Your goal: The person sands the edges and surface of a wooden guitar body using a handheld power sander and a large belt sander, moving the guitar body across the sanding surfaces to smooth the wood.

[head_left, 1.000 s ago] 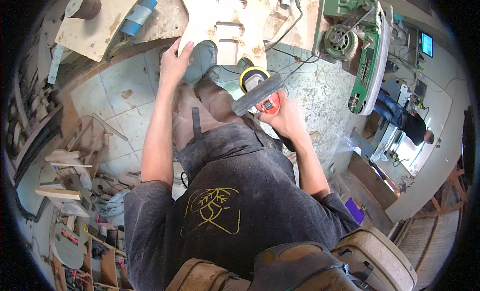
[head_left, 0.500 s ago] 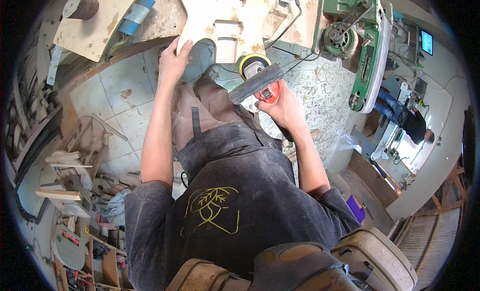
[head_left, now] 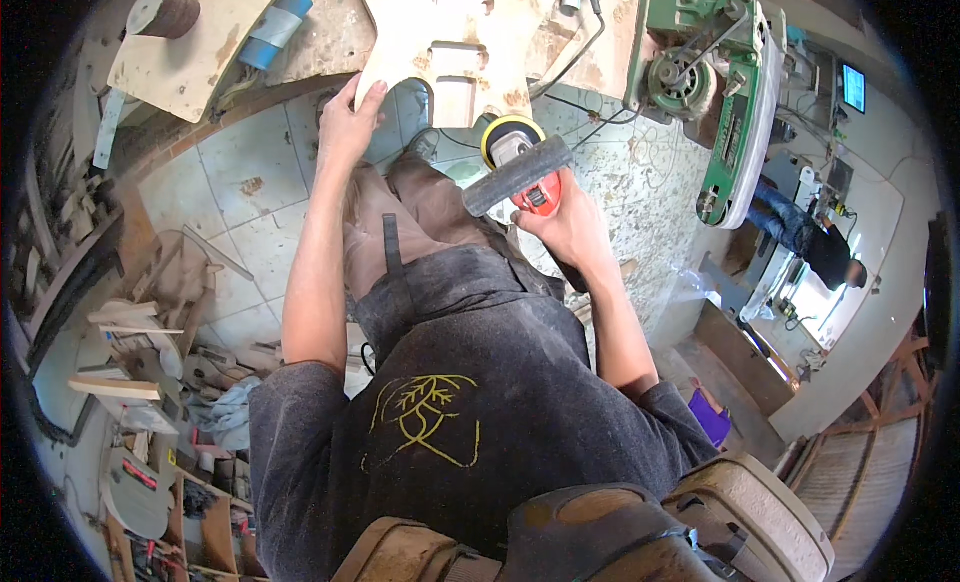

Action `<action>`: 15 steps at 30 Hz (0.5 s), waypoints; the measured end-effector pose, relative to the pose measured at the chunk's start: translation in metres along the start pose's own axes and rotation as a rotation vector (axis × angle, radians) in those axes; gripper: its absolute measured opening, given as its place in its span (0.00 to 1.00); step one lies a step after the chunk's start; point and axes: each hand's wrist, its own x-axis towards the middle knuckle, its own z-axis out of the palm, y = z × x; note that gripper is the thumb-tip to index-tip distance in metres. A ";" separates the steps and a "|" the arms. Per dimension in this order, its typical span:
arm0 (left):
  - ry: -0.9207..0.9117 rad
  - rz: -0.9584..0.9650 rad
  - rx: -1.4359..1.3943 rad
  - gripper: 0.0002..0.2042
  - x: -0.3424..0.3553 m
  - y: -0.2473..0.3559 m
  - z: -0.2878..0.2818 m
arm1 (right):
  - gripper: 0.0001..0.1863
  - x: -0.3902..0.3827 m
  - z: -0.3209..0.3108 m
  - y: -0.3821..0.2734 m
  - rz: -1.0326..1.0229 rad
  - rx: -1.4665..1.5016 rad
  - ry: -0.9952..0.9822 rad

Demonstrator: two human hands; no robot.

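A pale wooden guitar body (head_left: 400,42) with several routed cavities juts over the near edge of the bench. My left hand (head_left: 350,124) grips its lower left edge, thumb on top and fingers wrapped round the side. Just off the body's lower right corner, my right hand (head_left: 572,222) is closed round a red and grey disc sander (head_left: 541,195). Its round pad has a yellow rim and lies close beside the wood; whether they touch I cannot tell. A thick dark grey bar-shaped handle (head_left: 500,182) crosses over the sander, hiding part of it.
A green belt machine (head_left: 685,87) stands on the right. Cables (head_left: 595,42) run behind the sander. On the bench at left are a brown roll (head_left: 162,13), a blue cylinder (head_left: 275,32) and a flat board (head_left: 190,67). Wood pieces (head_left: 115,387) crowd the lower left. Another person (head_left: 815,242) works far right.
The sander in my right hand has shifted slightly toward me and to the right, away from the guitar body's corner. My left hand and the body stay where they were.
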 end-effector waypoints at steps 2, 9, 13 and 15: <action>0.001 -0.003 -0.001 0.30 0.001 -0.001 0.000 | 0.32 0.001 -0.001 -0.001 -0.007 -0.009 -0.003; 0.002 -0.019 0.045 0.31 0.001 0.000 -0.001 | 0.33 -0.001 0.009 0.019 -0.029 -0.001 0.009; -0.011 -0.014 0.044 0.31 0.002 -0.002 -0.002 | 0.32 0.004 0.000 0.006 -0.051 0.010 0.036; -0.009 -0.013 0.056 0.30 0.001 0.000 -0.002 | 0.32 0.007 0.001 0.009 -0.062 -0.006 0.045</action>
